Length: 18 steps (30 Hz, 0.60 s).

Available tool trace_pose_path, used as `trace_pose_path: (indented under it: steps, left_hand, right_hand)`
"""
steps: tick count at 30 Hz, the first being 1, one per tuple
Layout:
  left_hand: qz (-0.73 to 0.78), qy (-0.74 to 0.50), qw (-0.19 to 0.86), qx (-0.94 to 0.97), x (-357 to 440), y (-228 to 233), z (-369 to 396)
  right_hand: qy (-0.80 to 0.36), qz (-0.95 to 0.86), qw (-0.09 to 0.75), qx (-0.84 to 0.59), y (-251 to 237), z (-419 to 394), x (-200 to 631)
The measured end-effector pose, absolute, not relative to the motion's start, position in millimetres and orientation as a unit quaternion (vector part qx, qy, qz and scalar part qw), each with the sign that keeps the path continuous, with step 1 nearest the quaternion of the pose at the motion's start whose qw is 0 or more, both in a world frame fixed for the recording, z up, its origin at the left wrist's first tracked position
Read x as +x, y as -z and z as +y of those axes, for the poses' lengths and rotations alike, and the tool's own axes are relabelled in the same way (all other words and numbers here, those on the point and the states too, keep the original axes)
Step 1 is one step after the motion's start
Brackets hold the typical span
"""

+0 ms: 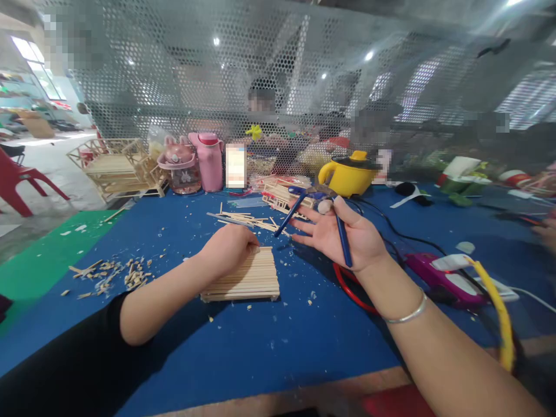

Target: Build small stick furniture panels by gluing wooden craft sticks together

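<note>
My left hand rests curled on the top edge of a flat panel of glued wooden sticks that lies on the blue table cover. My right hand hovers palm-up just right of the panel and holds blue-handled pliers, one handle in the palm under the thumb, the other pointing down-left. A silver bangle circles my right wrist. Loose wooden sticks lie just beyond the panel.
Stick offcuts litter the left. At the back stand a stick model house, pink bottles and a yellow pot. A purple glue gun and cables lie right. A perforated screen with people behind it closes the far side.
</note>
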State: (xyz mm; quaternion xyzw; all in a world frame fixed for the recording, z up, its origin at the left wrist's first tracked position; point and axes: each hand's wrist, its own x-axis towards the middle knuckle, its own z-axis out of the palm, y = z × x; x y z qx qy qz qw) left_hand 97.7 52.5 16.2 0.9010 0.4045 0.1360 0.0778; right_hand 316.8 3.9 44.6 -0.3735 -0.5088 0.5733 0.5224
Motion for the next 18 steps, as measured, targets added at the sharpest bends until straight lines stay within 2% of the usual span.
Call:
trace_pose_path:
  steps: [6,12,15,18]
  left_hand:
    - [0.407,-0.133,0.078,0.901,98.1,-15.0,54.1]
    - [0.411,-0.133,0.074,0.899,98.4,-16.3,52.2]
    - [0.410,-0.133,0.078,0.899,98.3,-16.7,51.5]
    - [0.408,-0.134,0.086,0.899,98.1,-17.1,51.5]
  right_hand:
    - [-0.618,-0.493,0.502,-0.349,-40.2,3.0,316.6]
    - [-0.622,-0.475,0.550,-0.293,-56.4,-9.3,330.7]
    - [-0.574,-0.496,0.537,-0.369,-57.7,-20.6,334.7]
    - [-0.487,-0.520,0.475,-0.517,-48.8,-27.4,331.9]
